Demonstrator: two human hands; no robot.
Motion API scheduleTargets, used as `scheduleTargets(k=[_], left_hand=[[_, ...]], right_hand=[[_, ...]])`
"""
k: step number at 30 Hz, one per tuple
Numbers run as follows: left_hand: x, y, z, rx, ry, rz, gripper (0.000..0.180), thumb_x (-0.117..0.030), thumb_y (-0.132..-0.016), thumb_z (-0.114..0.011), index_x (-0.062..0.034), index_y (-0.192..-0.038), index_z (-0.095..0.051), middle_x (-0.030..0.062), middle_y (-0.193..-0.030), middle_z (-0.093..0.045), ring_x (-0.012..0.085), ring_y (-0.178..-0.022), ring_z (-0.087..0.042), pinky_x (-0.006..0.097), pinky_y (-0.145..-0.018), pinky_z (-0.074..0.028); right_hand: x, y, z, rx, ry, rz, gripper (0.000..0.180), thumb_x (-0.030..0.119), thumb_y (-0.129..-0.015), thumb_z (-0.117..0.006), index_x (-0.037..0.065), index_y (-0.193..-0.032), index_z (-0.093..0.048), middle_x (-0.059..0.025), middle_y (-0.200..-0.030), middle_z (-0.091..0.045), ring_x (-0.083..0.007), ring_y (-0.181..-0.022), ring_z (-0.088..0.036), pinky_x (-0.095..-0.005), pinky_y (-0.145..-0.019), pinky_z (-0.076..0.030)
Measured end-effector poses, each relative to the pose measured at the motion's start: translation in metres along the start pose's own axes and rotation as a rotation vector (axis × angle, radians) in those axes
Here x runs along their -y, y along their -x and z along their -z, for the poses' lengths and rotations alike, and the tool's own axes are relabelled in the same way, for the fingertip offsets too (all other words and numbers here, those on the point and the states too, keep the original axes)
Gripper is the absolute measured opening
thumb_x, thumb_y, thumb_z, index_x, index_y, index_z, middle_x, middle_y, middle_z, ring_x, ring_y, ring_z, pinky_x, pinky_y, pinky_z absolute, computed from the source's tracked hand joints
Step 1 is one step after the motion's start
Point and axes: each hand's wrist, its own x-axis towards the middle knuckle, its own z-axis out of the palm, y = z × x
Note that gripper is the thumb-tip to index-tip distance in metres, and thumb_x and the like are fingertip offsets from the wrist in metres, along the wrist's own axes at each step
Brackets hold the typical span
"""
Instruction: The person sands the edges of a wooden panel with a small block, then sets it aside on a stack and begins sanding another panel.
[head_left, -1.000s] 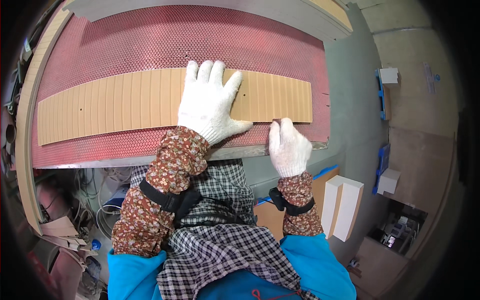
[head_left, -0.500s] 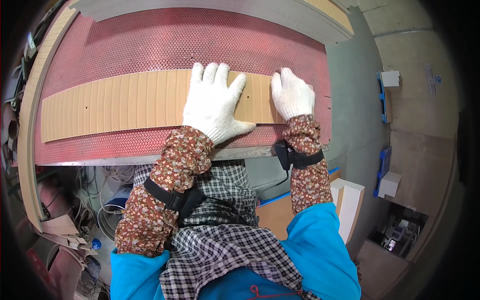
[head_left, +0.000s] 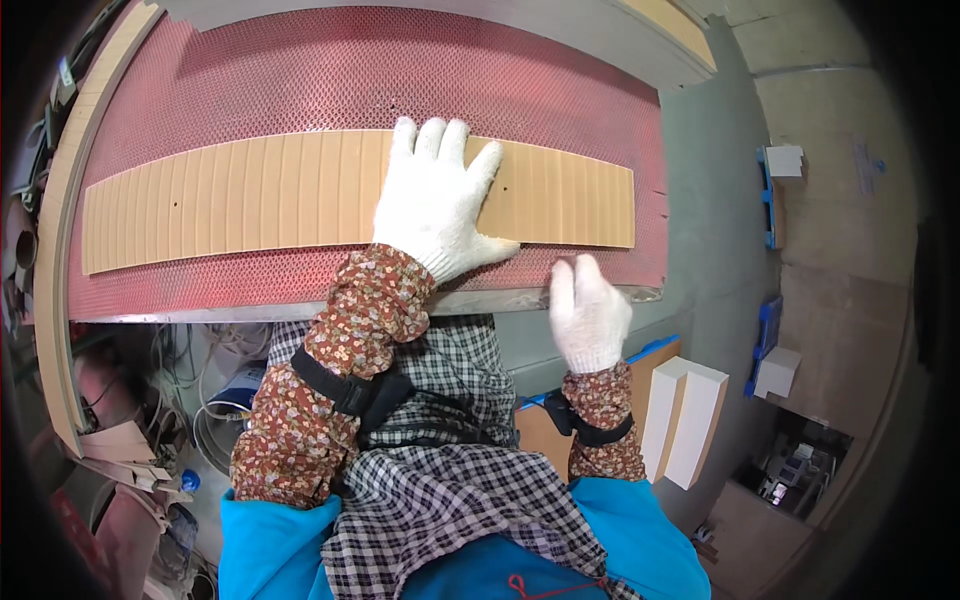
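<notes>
A long tan panel (head_left: pixel 290 190) with crosswise grooves and a small hole towards each end lies flat on a red mesh-textured work surface (head_left: pixel 340 75). My left hand (head_left: pixel 430 205), in a white knit glove, rests flat on the panel right of its middle. Its fingers point away from me, with the thumb stretched to the right along the near edge. My right hand (head_left: pixel 588 312), gloved alike, is off the panel, at the table's near edge on the right. Its fingers are bent and drawn together; whatever they may hold is hidden.
A pale board (head_left: pixel 460 35) runs along the table's far side, and a wooden strip (head_left: pixel 62 210) along its left. White blocks (head_left: pixel 690 420) stand low at the right. Cables, a blue container (head_left: pixel 238 392) and scrap pieces crowd the lower left.
My right hand has come off the panel's right end and moved back towards me, past the table's near edge. My left hand stays on the panel.
</notes>
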Motion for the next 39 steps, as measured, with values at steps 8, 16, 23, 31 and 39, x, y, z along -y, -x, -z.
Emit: scheduleTargets(k=[8, 16, 23, 31, 39], left_hand=[[0.002, 0.000, -0.007, -0.115, 0.034, -0.034, 0.088, -0.058, -0.065, -0.086, -0.0059, -0.132, -0.063, 0.0221, -0.125, -0.057, 0.0386, -0.126, -0.051, 0.061, -0.118, -0.029], [0.000, 0.000, 0.001, 0.000, 0.014, 0.001, 0.097, -0.061, -0.064, -0.086, -0.0085, -0.140, -0.057, 0.0231, -0.134, -0.054, 0.0409, -0.133, -0.047, 0.062, -0.120, -0.026], [0.002, 0.002, -0.004, -0.117, 0.026, -0.028, 0.088, -0.058, -0.065, -0.086, -0.0045, -0.132, -0.063, 0.0228, -0.125, -0.057, 0.0395, -0.126, -0.050, 0.062, -0.119, -0.027], [0.002, 0.000, 0.000, -0.064, 0.050, -0.019, 0.089, -0.057, -0.065, -0.085, -0.0039, -0.132, -0.063, 0.0238, -0.127, -0.057, 0.0407, -0.129, -0.049, 0.063, -0.120, -0.027], [0.003, 0.003, 0.000, -0.031, 0.012, -0.004, 0.096, -0.062, -0.064, -0.086, -0.0071, -0.138, -0.059, 0.0229, -0.133, -0.055, 0.0407, -0.132, -0.047, 0.061, -0.120, -0.027]], right_hand=[[0.008, -0.013, -0.008, -0.025, -0.007, 0.041, 0.023, 0.030, -0.102, -0.060, 0.009, -0.093, -0.061, -0.0160, -0.070, -0.069, -0.0388, -0.062, -0.070, -0.0489, -0.057, -0.054], [0.009, -0.033, -0.010, -0.026, -0.055, 0.077, 0.025, 0.031, -0.103, -0.058, 0.009, -0.097, -0.065, -0.0178, -0.072, -0.070, -0.0392, -0.065, -0.071, -0.0494, -0.060, -0.056], [0.013, -0.113, -0.018, 0.041, 0.014, 0.073, 0.034, 0.036, -0.105, -0.050, 0.007, -0.109, -0.069, -0.0198, -0.081, -0.075, -0.0399, -0.077, -0.075, -0.0526, -0.074, -0.058], [0.019, -0.130, -0.021, 0.026, 0.079, 0.045, 0.038, 0.037, -0.106, -0.047, 0.005, -0.109, -0.068, -0.0209, -0.082, -0.075, -0.0408, -0.080, -0.075, -0.0541, -0.079, -0.058], [0.014, -0.029, -0.005, 0.055, 0.006, 0.042, 0.029, 0.034, -0.104, -0.054, 0.008, -0.103, -0.068, -0.0198, -0.074, -0.072, -0.0390, -0.070, -0.073, -0.0496, -0.067, -0.057]])
